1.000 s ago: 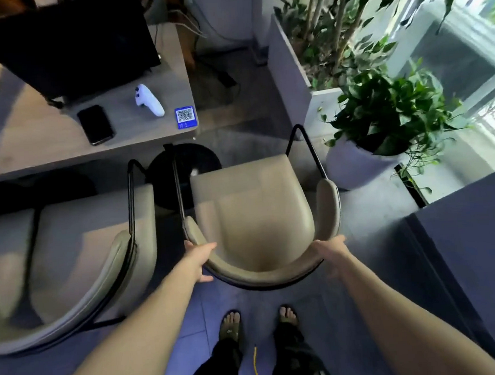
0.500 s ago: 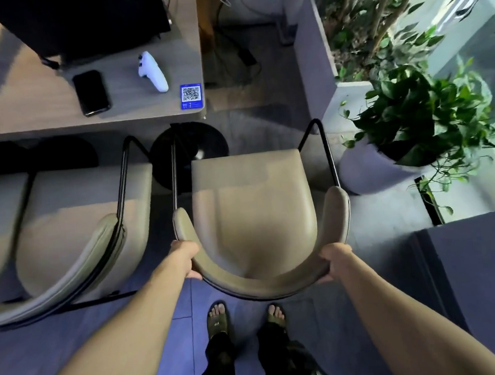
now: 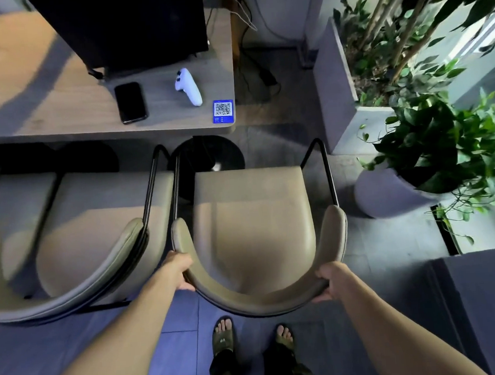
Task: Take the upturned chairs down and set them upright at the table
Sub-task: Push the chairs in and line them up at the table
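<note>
A beige padded chair (image 3: 254, 216) with a black metal frame stands upright on the floor, its seat facing the wooden table (image 3: 59, 112). My left hand (image 3: 180, 268) grips the left side of its curved backrest. My right hand (image 3: 333, 279) grips the right side of the same backrest. A second beige chair (image 3: 97, 236) stands upright just to the left, nearly touching the first. Part of a third seat (image 3: 12, 198) shows at the far left edge.
On the table lie a black phone (image 3: 130, 101), a white controller (image 3: 188, 87), a blue QR card (image 3: 222, 111) and a dark monitor (image 3: 123, 26). The table's round black base (image 3: 206, 158) sits ahead of the chair. Potted plants (image 3: 431, 151) crowd the right; a dark surface (image 3: 488, 302) lies near right.
The chair has slid forward toward the table and squared up beside the left chair. Both hands went from resting on the backrest to gripping its sides.
</note>
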